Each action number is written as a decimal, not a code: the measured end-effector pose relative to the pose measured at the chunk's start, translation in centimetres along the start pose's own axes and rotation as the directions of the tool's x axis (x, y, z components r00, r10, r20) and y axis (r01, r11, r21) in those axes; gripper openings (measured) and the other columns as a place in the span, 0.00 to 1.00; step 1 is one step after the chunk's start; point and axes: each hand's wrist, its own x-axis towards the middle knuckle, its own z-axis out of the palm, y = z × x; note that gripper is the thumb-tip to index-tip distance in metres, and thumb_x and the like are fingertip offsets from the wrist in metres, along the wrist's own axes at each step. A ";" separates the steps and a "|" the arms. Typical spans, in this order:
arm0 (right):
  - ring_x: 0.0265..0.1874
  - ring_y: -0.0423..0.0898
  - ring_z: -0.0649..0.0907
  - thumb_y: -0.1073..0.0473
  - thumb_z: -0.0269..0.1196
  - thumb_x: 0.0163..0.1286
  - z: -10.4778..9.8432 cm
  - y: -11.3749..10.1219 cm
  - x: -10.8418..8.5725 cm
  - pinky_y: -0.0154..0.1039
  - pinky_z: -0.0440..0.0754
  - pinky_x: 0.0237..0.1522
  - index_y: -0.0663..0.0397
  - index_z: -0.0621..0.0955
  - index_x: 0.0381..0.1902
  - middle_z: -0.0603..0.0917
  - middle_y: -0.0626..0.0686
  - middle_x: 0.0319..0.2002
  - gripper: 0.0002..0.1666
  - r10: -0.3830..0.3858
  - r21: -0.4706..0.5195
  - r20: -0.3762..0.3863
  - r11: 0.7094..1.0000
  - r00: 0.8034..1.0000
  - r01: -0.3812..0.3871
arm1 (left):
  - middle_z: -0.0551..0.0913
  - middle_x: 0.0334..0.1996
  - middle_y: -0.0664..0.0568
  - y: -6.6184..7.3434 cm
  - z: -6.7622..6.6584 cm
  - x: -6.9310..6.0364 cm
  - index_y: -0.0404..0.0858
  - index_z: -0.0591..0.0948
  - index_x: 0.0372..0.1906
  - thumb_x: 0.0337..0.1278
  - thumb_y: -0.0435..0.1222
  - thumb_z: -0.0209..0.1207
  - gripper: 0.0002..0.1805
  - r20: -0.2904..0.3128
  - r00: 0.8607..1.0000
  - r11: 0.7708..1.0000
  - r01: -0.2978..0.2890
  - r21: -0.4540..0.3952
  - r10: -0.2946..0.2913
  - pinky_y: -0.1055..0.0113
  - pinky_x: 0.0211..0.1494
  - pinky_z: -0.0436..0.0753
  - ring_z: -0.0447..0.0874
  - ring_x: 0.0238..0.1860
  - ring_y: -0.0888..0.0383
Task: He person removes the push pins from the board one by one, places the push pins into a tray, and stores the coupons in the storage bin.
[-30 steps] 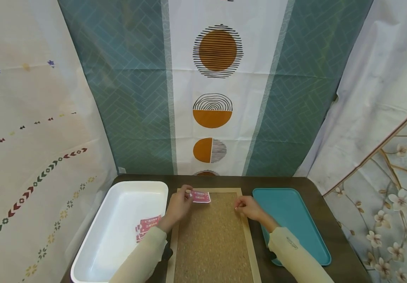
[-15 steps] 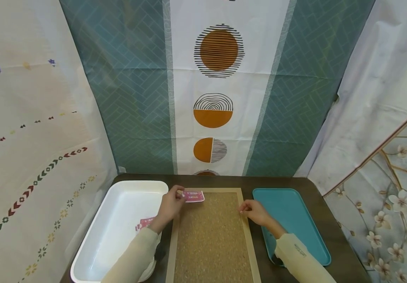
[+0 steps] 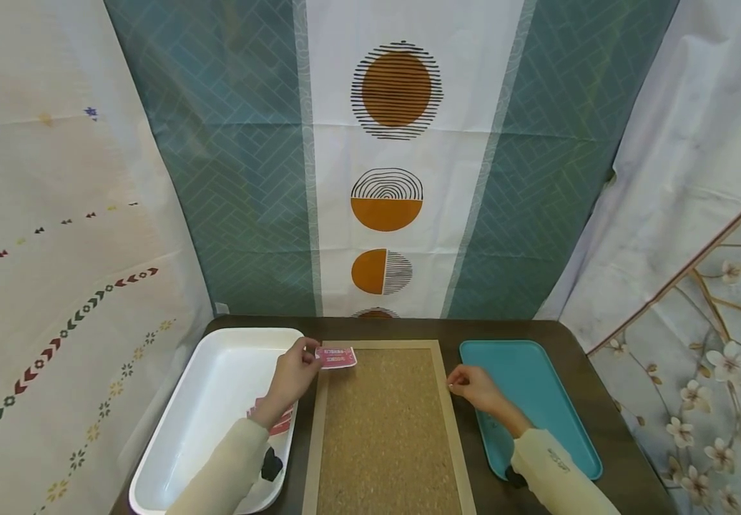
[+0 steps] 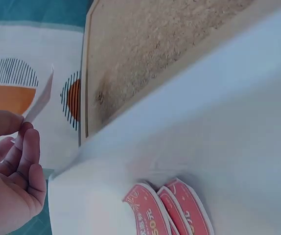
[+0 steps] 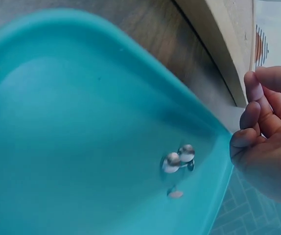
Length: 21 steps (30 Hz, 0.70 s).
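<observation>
My left hand (image 3: 292, 372) pinches a pink-and-white paper coupon (image 3: 337, 357) between thumb and index finger, above the upper left corner of a framed cork board (image 3: 390, 422). Edge-on, the coupon (image 4: 41, 100) rises from the fingertips in the left wrist view. Past the board's right edge, my right hand (image 3: 475, 390) hovers between the frame and a teal tray (image 3: 538, 386). Its thumb and index fingertips meet in the right wrist view; whether something small lies between them is hidden. Several silver thumbtacks (image 5: 178, 159) lie in the tray.
A white tray (image 3: 216, 386) stands left of the board, with several more pink coupons (image 4: 167, 210) overlapping inside. All sit on a dark wooden table (image 3: 409, 329). A patterned cloth (image 3: 383, 150) hangs behind, with pale cloths at both sides.
The left hand has carried the coupon leftward across the top of the board, toward the white tray. The right hand has drifted right, from over the board to its outer edge.
</observation>
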 end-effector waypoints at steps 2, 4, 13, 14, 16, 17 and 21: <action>0.34 0.43 0.79 0.68 0.65 0.73 -0.2 0.2 -0.1 0.40 0.78 0.37 0.63 0.85 0.41 0.85 0.53 0.35 0.03 0.006 0.000 0.001 1.000 1.000 -0.006 | 0.86 0.33 0.48 -0.1 -0.3 -0.2 0.35 0.79 0.60 0.67 0.31 0.66 0.19 0.003 1.000 1.000 0.025 0.004 -0.025 0.68 0.28 0.77 0.79 0.27 0.58; 0.34 0.41 0.79 0.68 0.66 0.72 -0.4 0.5 -0.3 0.39 0.78 0.36 0.63 0.85 0.41 0.85 0.53 0.35 0.03 0.003 -0.005 -0.003 1.000 1.000 -0.003 | 0.85 0.35 0.47 -0.2 -0.6 -0.4 0.36 0.78 0.61 0.68 0.33 0.66 0.19 0.008 0.999 0.999 0.053 0.011 -0.053 0.68 0.30 0.79 0.79 0.29 0.57; 0.30 0.38 0.78 0.69 0.66 0.68 -1.4 2.5 -1.8 0.37 0.77 0.31 0.65 0.84 0.38 0.84 0.50 0.31 0.03 -0.038 -0.005 -0.031 0.999 0.999 0.038 | 0.87 0.38 0.44 -1.2 -2.5 -1.4 0.36 0.77 0.64 0.70 0.33 0.65 0.21 -0.007 0.993 0.993 0.118 0.024 -0.118 0.66 0.34 0.84 0.83 0.32 0.55; 0.30 0.38 0.78 0.69 0.66 0.68 -1.5 2.7 -1.9 0.36 0.77 0.30 0.65 0.84 0.38 0.84 0.50 0.30 0.03 -0.039 -0.006 -0.029 0.999 0.999 0.038 | 0.87 0.39 0.44 -1.4 -2.7 -1.5 0.36 0.76 0.64 0.70 0.33 0.65 0.21 -0.010 0.992 0.992 0.123 0.030 -0.123 0.66 0.34 0.85 0.84 0.33 0.55; 0.30 0.37 0.78 0.69 0.66 0.68 -1.8 3.0 -2.3 0.36 0.77 0.30 0.65 0.84 0.38 0.84 0.50 0.31 0.03 -0.031 -0.005 -0.021 0.999 0.999 0.031 | 0.87 0.40 0.44 -1.7 -3.2 -1.7 0.37 0.76 0.64 0.70 0.34 0.65 0.22 -0.015 0.991 0.990 0.133 0.039 -0.133 0.65 0.36 0.86 0.84 0.34 0.54; 0.30 0.37 0.78 0.69 0.67 0.68 -1.9 3.1 -2.5 0.36 0.76 0.31 0.65 0.84 0.38 0.84 0.51 0.31 0.03 -0.033 -0.011 -0.020 0.999 0.999 0.033 | 0.87 0.40 0.44 -1.8 -3.4 -1.8 0.38 0.76 0.65 0.70 0.35 0.65 0.22 -0.016 0.990 0.989 0.140 0.043 -0.139 0.64 0.37 0.86 0.84 0.34 0.54; 0.31 0.37 0.78 0.70 0.67 0.67 -2.2 3.4 -3.1 0.35 0.76 0.33 0.63 0.84 0.38 0.85 0.51 0.31 0.02 -0.016 -0.032 -0.037 0.999 0.999 0.015 | 0.87 0.41 0.43 -2.1 -4.3 -2.0 0.38 0.75 0.65 0.71 0.35 0.65 0.22 -0.018 0.988 0.987 0.151 0.050 -0.150 0.64 0.38 0.86 0.84 0.35 0.54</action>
